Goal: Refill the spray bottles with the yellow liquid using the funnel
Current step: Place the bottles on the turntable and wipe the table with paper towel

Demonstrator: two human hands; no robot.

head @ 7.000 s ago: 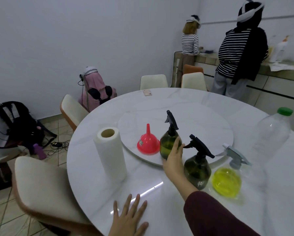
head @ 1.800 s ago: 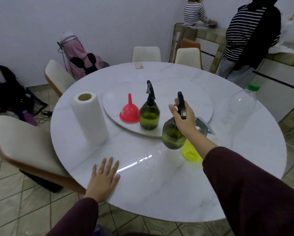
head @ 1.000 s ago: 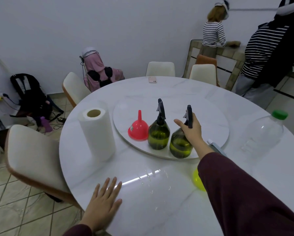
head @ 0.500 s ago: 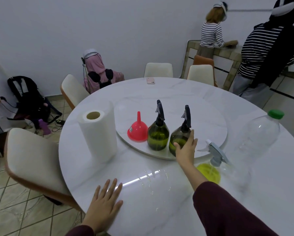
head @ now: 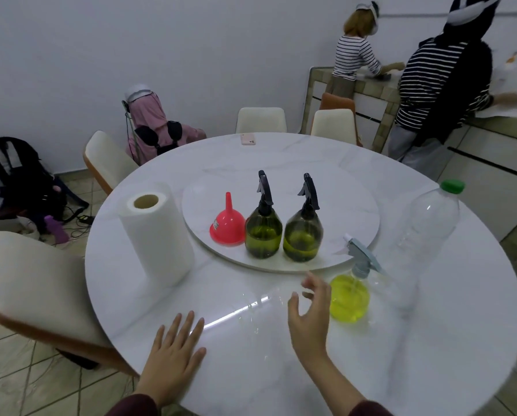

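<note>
White paper towel roll stands upright at the left of the round marble table. Near the front edge the left hand lies flat, fingers spread, holding nothing. On the turntable a red funnel sits mouth-down, just beside two green spray bottles standing upright side by side. The right hand hovers above the table, fingers loosely curled and open, empty, close to the clear sprayer with yellow liquid. Further right stands a clear plastic bottle with a green cap.
</note>
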